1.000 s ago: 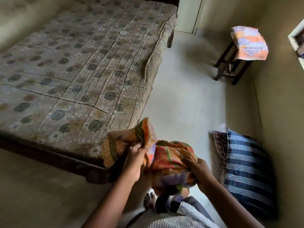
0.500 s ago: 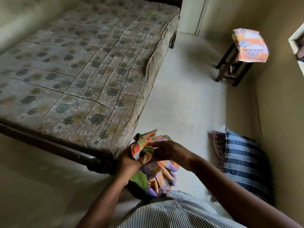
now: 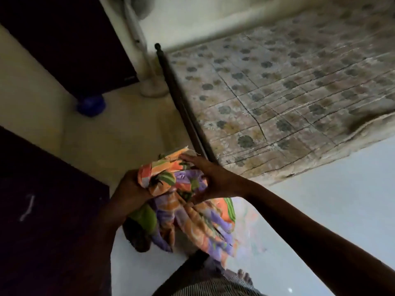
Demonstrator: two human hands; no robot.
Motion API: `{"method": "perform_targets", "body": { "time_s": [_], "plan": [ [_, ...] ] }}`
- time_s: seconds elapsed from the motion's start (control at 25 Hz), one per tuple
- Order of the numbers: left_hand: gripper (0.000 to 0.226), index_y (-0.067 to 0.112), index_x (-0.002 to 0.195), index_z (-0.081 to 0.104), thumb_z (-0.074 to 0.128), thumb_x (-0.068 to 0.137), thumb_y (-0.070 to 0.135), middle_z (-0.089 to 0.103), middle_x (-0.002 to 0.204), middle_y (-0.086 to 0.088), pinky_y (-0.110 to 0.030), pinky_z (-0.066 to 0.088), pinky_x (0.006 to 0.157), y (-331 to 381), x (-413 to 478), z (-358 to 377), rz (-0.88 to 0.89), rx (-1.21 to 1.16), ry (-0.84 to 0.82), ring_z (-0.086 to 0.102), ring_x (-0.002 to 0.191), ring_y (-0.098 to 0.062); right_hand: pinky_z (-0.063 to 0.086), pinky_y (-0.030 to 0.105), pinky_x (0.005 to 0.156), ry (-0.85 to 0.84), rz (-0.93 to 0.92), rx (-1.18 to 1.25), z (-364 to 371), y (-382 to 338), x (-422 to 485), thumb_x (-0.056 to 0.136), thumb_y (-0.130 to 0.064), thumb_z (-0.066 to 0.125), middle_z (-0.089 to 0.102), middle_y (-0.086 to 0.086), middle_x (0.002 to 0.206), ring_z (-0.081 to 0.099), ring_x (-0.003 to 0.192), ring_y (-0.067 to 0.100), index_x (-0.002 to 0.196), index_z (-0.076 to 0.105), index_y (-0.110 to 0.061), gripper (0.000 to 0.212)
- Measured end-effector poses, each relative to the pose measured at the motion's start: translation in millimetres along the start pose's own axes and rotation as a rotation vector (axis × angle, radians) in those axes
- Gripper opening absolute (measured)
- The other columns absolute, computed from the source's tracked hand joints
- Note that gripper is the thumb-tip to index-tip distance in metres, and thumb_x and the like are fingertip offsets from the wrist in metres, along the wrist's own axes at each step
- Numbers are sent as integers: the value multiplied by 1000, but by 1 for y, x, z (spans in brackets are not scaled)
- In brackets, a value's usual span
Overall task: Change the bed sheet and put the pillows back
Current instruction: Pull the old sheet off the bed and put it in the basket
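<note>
A bunched bed sheet (image 3: 186, 201) in orange, purple and green hangs in front of me, low in the head view. My left hand (image 3: 130, 186) grips its gathered left side. My right hand (image 3: 209, 178) is curled over the top of the bundle and holds it. Loose folds trail down toward my feet. The bed (image 3: 288, 99) lies to the upper right, its bare flower-patterned mattress uncovered and its dark wooden frame rail (image 3: 183, 103) running toward my hands. No pillows are in view.
A white pedestal fan base (image 3: 152, 88) stands by the bed's corner post. A blue object (image 3: 90, 104) lies on the floor beside a dark cabinet (image 3: 70, 39). Another dark surface (image 3: 47, 221) fills the lower left. Pale floor (image 3: 320, 210) stretches right of me.
My view has swung left, so the bed now lies to the right and the stool and pillows have left the frame. Both hands have gathered the sheet into a tighter bundle.
</note>
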State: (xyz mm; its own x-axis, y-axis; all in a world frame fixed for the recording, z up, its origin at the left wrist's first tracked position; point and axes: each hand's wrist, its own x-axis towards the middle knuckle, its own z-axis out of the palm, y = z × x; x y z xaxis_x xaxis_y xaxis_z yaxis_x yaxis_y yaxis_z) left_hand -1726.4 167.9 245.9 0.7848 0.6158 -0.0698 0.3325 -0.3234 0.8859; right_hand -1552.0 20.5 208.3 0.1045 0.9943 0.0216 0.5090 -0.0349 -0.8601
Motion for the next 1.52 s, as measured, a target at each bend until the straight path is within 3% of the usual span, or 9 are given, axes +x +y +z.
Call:
{"method": "perform_targets", "body": {
  "time_s": [0.08,0.2,0.32,0.4,0.48,0.64,0.76,0.92,1.52],
  "plan": [
    [40,17,91,71,76,55,34,71,84,0,-31,53,81,-12,-7,-37,-32,19,115,67,83,-14,29,10,101,-96,-108,-128,21,-13,57,63,-27,84,42,9,143,39,129,14,143,29,-7,99],
    [51,5,109,61,78,64,20,69,88,24,-9,46,82,-20,-2,-75,-11,93,298,62,89,9,41,32,86,-151,-205,-347,42,-30,141,72,-48,70,59,16,126,56,115,31,135,47,-12,77],
    [92,11,123,47,85,48,49,58,111,2,-33,44,97,-48,22,-115,-189,123,690,56,106,-18,41,33,85,-207,-209,-463,53,-36,231,79,-47,67,63,16,121,58,111,33,130,53,-13,64],
    [98,14,134,41,74,56,66,47,127,0,-22,33,106,-69,41,-140,-147,155,830,43,122,-13,38,30,86,-212,-199,-488,59,-39,287,83,-42,66,62,14,123,57,113,30,130,55,-14,56],
    [72,6,135,41,52,84,55,42,132,-8,-6,22,106,-78,61,-159,24,336,838,34,124,-7,36,28,80,-201,-198,-488,59,-44,337,83,-41,66,65,12,117,59,109,28,124,60,-14,50],
    [74,7,127,54,25,89,64,50,126,-29,-34,40,99,-108,126,-213,93,368,725,45,121,-20,29,25,69,-147,-201,-478,51,-54,429,83,-39,66,68,13,104,61,99,29,109,66,-11,38],
    [113,6,136,43,39,59,90,42,137,-19,-32,39,100,-129,182,-251,-26,166,603,43,126,-25,33,27,70,-150,-174,-490,36,-51,489,83,-39,66,69,13,99,62,95,27,108,67,-9,39],
    [129,11,145,24,64,43,78,39,144,-7,-25,34,103,-165,280,-297,-84,252,478,39,130,-16,36,24,71,-163,-157,-427,3,-35,577,82,-36,68,70,8,98,64,92,21,110,68,-13,37],
    [72,14,109,64,90,43,29,72,101,-6,-33,55,77,-232,627,-499,-318,-642,774,69,90,-21,40,23,66,-384,-396,-429,-84,-7,1032,81,-30,71,70,0,92,63,84,15,104,72,-14,28]
  ]
}}
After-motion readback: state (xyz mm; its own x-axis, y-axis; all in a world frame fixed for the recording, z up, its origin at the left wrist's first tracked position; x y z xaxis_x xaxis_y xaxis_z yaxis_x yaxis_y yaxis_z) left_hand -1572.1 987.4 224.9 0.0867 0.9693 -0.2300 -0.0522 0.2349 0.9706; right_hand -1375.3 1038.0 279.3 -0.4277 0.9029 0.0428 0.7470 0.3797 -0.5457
